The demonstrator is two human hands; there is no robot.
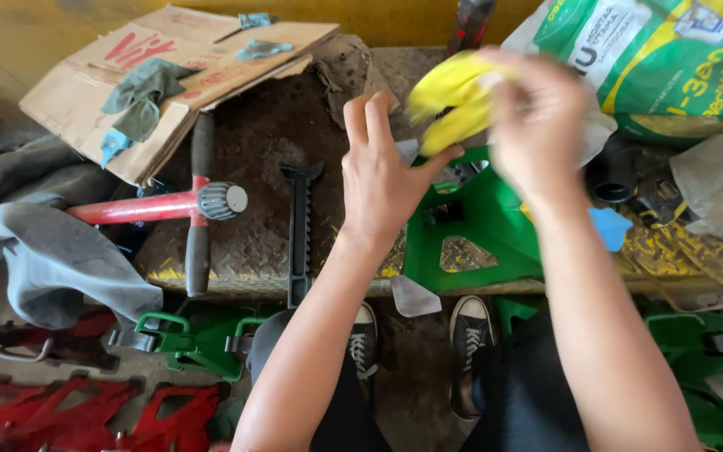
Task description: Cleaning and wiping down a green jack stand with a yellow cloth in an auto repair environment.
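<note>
Yellow cloth (452,100), bunched and blurred, sits between both hands above the far middle of the worn metal platform (253,243). In the head view, the right hand (537,125) is closed around its upper end, fingers curled over the fabric. The left hand (382,172) is spread flat with the fingers pointing away, and its thumb touches the lower edge of the cloth; whether it actually pinches the fabric cannot be told.

Just below the hands a green metal stand (483,226) with a cut-out in its side rests at the near edge of the platform, right of centre. Left of it a black toothed bar (299,230) lies lengthwise, its near end hanging over the near edge. Further left, a red lever with a black grip and a ribbed knob (198,201) lies across the left part of the platform. A flattened cardboard box (161,75) covers the far left corner, with grey-green rags (140,96) on it. A green and white sack (654,50) leans at the far right corner, with black pipe pieces (617,172) beneath it. A grey cloth (52,251) drapes off the left edge. On the floor below are green stands (190,339) and red stands (77,414), and the person's black sneakers (470,322).
</note>
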